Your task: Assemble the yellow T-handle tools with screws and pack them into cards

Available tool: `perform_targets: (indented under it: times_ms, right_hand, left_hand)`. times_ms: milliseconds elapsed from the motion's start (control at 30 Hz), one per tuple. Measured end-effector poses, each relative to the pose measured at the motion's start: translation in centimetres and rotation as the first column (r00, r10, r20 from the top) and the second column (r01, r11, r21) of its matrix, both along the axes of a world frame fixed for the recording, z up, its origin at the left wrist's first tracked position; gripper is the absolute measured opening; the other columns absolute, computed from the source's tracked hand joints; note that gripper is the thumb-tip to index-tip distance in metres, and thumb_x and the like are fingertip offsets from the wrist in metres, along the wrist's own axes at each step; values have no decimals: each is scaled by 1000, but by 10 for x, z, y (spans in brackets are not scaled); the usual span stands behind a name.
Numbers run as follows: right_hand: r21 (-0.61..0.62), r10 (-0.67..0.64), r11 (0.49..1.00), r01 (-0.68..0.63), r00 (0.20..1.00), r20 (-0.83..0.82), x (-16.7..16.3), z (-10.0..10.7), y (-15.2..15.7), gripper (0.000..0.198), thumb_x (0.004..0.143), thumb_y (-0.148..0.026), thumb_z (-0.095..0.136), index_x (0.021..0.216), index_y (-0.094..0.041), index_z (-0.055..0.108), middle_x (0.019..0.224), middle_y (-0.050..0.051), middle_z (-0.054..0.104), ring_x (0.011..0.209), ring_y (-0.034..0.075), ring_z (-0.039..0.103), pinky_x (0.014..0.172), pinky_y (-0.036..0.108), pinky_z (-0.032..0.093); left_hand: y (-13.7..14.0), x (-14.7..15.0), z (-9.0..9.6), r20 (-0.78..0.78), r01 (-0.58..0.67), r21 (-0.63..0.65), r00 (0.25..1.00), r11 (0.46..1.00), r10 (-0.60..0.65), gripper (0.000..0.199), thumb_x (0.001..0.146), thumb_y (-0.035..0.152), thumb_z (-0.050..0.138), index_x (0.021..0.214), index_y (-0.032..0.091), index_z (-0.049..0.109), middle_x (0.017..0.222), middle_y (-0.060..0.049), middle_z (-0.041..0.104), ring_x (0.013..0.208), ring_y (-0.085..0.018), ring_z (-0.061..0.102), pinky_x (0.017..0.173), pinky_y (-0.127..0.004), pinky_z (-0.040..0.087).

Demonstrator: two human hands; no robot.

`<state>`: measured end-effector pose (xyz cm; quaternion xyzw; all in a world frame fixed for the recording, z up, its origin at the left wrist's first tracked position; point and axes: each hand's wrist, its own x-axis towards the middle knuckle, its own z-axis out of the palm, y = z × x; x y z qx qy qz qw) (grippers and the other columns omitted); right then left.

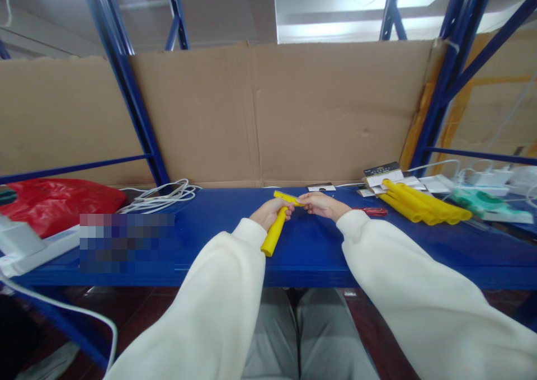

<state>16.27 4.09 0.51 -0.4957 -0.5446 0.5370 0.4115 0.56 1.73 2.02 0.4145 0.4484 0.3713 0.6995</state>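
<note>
My left hand (273, 212) is closed round a yellow T-shaped tool, probably a scraper, whose thick round handle (274, 235) points down towards me. Its narrow yellow crosspiece (285, 197) sticks out above my fingers. With thumb and fingertips my right hand (321, 205) pinches the right end of that crosspiece; whether it holds a small separate part there is hidden. Just beyond my right wrist lies a red tool, perhaps a screwdriver (373, 212). Several yellow tube-shaped handles (423, 202) lie in a pile to the right.
Printed cards (382, 174) lie behind the yellow pile, and one more card (321, 187) by the cardboard wall (260, 117). Green-and-white packaging (482, 201) is at far right. On the left are a coiled white cable (165, 196), a red bag (71, 201) and a power strip (46, 251). Blue posts (134, 106) frame the blue table (218, 245).
</note>
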Motion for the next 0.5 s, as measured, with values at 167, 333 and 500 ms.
perform_targets:
  times_ms: [167,333,500]
  right_hand:
    - [12,-49,999,48,999,18,-1,1,-1,20,68,-18,76,76,-21,58,59,-5,52,55,10,47,51,21,35]
    - [53,-110,992,110,994,-5,5,11,-6,21,84,-36,65,99,-22,61,94,7,67,79,17,61,64,27,49]
    - [155,-201,968,196,980,18,28,37,-13,28,96,-28,47,117,-16,61,121,22,64,100,22,64,75,29,50]
  left_hand:
    - [1,0,0,3,-1,-4,1000,1000,1,21,83,-3,42,75,13,54,52,3,45,35,-5,34,35,-15,29]
    - [-5,0,3,3,-10,2,1000,1000,10,22,85,-2,38,77,14,52,53,3,45,37,-6,35,36,-16,31]
    - [-4,-1,0,27,0,14,1000,1000,-1,21,85,-2,40,77,13,52,54,2,47,38,-6,37,36,-16,32]
